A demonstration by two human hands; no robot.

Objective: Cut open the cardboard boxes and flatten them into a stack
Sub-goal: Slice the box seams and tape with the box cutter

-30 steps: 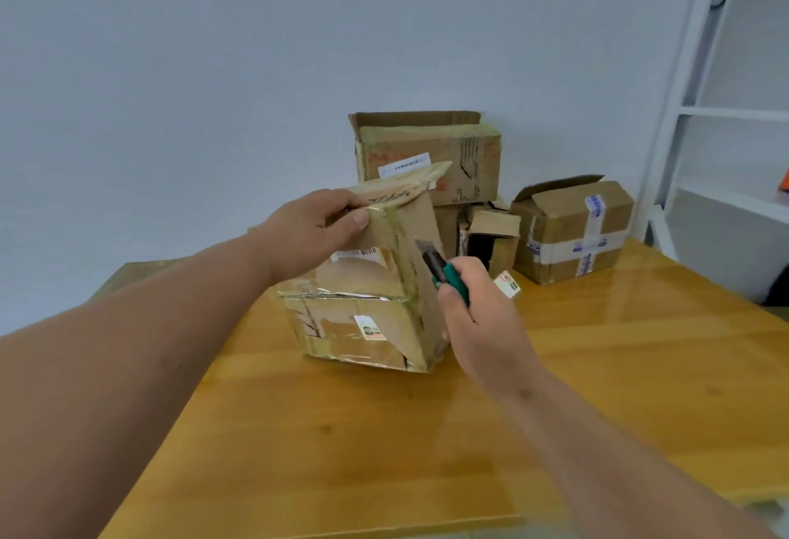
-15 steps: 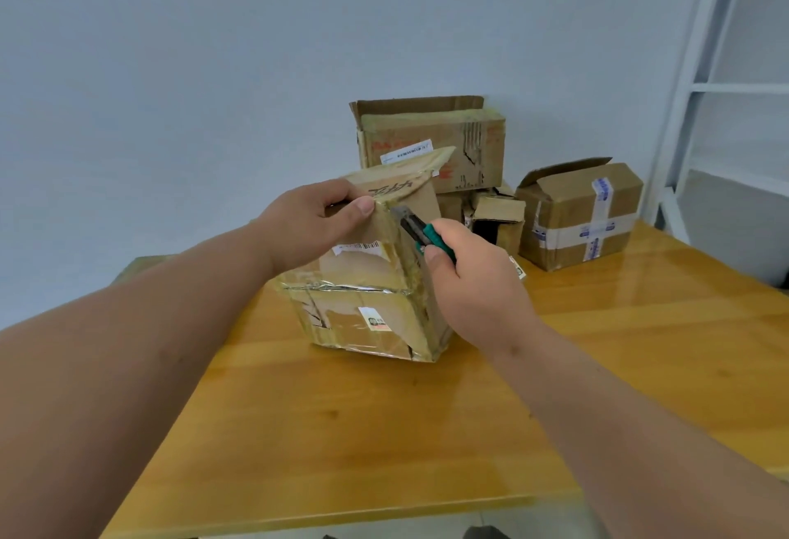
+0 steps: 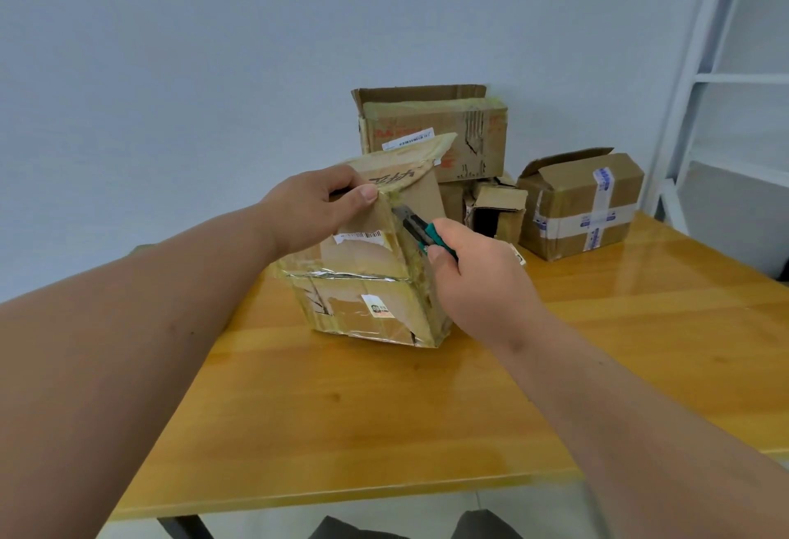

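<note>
The worn, tape-wrapped brown cardboard box [image 3: 367, 282] stands on the glossy yellow wooden table [image 3: 384, 410], near its middle and directly ahead of the person; its top flap [image 3: 410, 162] stands raised and tilts toward the far side.

The left hand [image 3: 311, 205] grips the box at its upper near edge; the thumb presses the near face and the fingers curl over the rim under the flap; this hand steadies the box.

The right hand [image 3: 482, 282] is closed firmly round the green-handled utility knife [image 3: 420, 231]; the dark blade end points up and to the left and meets the right-hand vertical corner of the box just below the left thumb; whether the blade has entered the cardboard cannot be told.

The governing relation: the taped corner seam runs roughly top to bottom, leaning slightly, and it lies between the two hands; the left hand sits above and left of it, the right hand just to its right and nearer its midpoint. A cut along this seam probably calls for a downward draw toward the table, away from the left thumb; the thumb sits close to the blade tip, which is the main hazard.

Judged status: the box remains erect and unflattened; no flat stack is visible.

Behind it, by the pale wall, stand a large open-topped brown box [image 3: 435, 128], a small crumpled open box [image 3: 497, 211] and a brown box crossed with white printed tape [image 3: 580, 205]; a white metal shelving frame [image 3: 700, 68] stands at the right.
</note>
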